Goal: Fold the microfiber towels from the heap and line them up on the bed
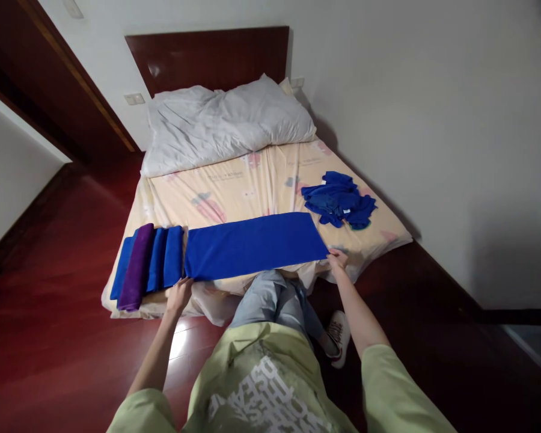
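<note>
A blue towel (255,245) lies spread flat as a long rectangle across the near end of the bed. My left hand (180,293) pinches its near left corner, and my right hand (337,259) grips its near right corner. Left of the towel, folded blue towels (173,255) and a purple one (136,264) sit side by side in a row, close to my left hand. A crumpled heap of blue cloths (340,201) rests on the right side of the bed, beyond my right hand.
The bed's patterned sheet (234,180) is under the cloths. A white quilt (220,123) lies bunched near the dark headboard (216,57). A wall (410,120) runs along the right, and dark red floor (63,264) shows on the left.
</note>
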